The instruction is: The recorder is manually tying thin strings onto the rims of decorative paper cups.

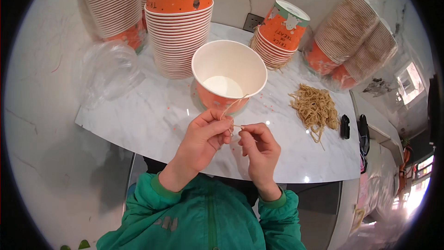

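Left hand (203, 134) and right hand (260, 144) both pinched shut on a thin tan twine strand (232, 106), just over the near curved edge of the white marbled stone worktop (152, 115). Strand ran up to the open orange paper cup with white inside (229, 75), near the edge. Free surface left of cup; tangled tan twine pile (317, 107) right; ribbed stack of nested orange cups (179, 28) behind.

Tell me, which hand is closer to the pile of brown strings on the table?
Right. The right hand is just left of the pile of brown strings, with bare tabletop between them. The left hand is farther left, in front of the open cup.
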`<state>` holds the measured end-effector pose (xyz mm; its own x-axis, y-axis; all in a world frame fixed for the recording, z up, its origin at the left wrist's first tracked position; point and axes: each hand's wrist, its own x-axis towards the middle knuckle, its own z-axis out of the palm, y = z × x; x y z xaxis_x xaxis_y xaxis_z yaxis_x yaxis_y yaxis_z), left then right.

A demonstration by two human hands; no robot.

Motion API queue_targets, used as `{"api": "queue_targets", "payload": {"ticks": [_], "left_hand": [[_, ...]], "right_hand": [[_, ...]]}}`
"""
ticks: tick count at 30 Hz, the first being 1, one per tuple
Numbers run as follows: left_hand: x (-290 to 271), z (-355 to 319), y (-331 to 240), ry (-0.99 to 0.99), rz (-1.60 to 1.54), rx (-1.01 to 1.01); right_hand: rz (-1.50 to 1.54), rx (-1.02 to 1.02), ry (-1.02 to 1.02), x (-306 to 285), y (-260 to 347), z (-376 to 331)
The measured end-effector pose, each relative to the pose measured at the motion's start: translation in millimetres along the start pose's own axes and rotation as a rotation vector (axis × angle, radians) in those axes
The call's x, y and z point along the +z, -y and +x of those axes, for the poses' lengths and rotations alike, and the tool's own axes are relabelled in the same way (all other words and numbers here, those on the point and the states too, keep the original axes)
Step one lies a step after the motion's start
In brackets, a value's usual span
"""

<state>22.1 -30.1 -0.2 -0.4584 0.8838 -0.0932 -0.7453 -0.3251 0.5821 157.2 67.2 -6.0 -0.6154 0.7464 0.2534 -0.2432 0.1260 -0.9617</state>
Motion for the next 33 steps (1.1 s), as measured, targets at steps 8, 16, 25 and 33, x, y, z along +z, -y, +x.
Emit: {"api": "queue_targets", "payload": {"ticks": [8,16,25,33], "left_hand": [[3.2,-5.5,9.5,-0.002,-0.015,0.023],[-0.6,-11.9,3.0,-0.083,0.122,0.073],[-13.9,-3.8,3.7,-0.196,0.766,0.650],[-12.3,-2.4,-10.6,-0.204,1.068,0.994]], "right_hand": [[0.169,-0.133,0.057,17.5,-2.5,2.9],[-0.049,-0.298,0.028,33.5,-1.0,12.5],[-0.687,-0.827,0.032,47.1,7.1,38.5],[-0.616,-0.502,0.202,49.3,17.9,42.7]]}}
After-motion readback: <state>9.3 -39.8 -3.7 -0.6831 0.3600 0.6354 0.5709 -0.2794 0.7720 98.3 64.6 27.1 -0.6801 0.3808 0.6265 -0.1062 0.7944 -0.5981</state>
